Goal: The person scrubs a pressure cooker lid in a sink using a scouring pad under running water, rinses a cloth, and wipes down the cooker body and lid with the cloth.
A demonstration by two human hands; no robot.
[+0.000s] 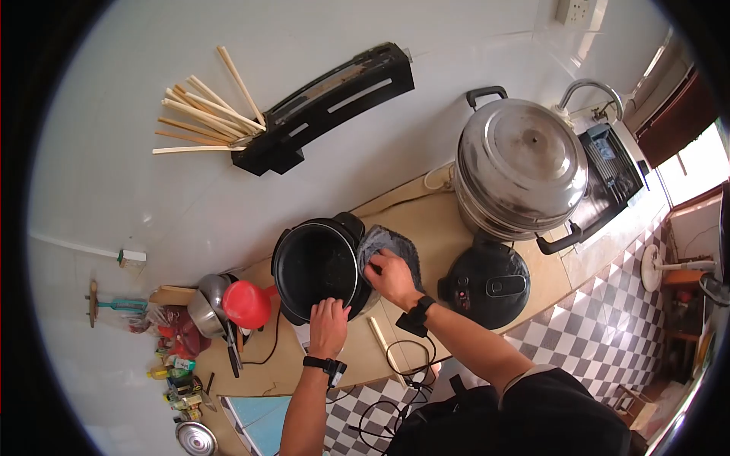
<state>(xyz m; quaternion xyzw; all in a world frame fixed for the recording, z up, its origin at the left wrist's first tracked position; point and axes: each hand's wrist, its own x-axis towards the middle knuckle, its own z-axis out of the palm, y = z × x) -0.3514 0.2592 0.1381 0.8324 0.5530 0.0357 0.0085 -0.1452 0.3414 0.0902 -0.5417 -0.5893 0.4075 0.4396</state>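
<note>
On the counter stands an uncovered black electric pressure cooker, its dark inside facing up. My left hand lies over its near rim with the fingers together, gripping the edge. At the cooker's right side, my right hand is closed on a grey cloth that rests against the rim. Part of the cloth hangs out of sight behind that hand. The cooker's round black lid sits apart on the counter to the right, with its handle upward.
A large lidded steel pot stands at the back right, near the sink tap. Chopsticks poke out of a black wall rack. A red ladle and metal pans are at left. Cables hang by the front edge.
</note>
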